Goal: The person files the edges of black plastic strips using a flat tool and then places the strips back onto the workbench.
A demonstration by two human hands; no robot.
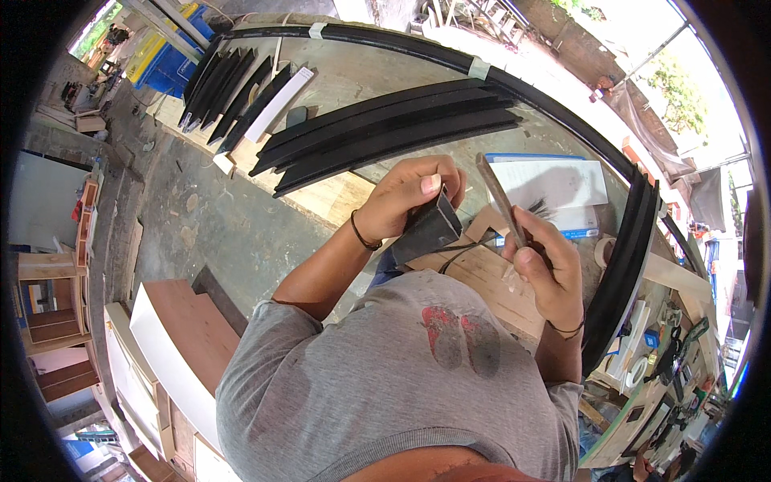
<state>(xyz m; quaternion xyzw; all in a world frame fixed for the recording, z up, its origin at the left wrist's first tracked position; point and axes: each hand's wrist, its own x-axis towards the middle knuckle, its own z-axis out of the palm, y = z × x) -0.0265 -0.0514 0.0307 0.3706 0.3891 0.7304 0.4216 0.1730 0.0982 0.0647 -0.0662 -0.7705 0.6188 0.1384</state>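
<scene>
My left hand (408, 191) is closed round the upper end of a short black profile piece (427, 235), its cut end facing up and to the right. To the right, my right hand (548, 263) grips a narrow, worn grey-brown bar that looks like a flat file (498, 191). The bar stands tilted, its far tip apart from the profile. Beyond both hands, several long black profiles (385, 128) lie side by side on the workbench (353, 76). Papers (554, 181) with a blue edge lie beyond my right hand.
Shorter black profiles (233, 88) and a white strip (279, 104) sit at the far left of the bench. Long black profiles (630, 265) run along its right side. A tape roll (604, 251) lies near them. White-and-brown panels (181, 337) stand at left; a blue bin (170, 68) stands behind.
</scene>
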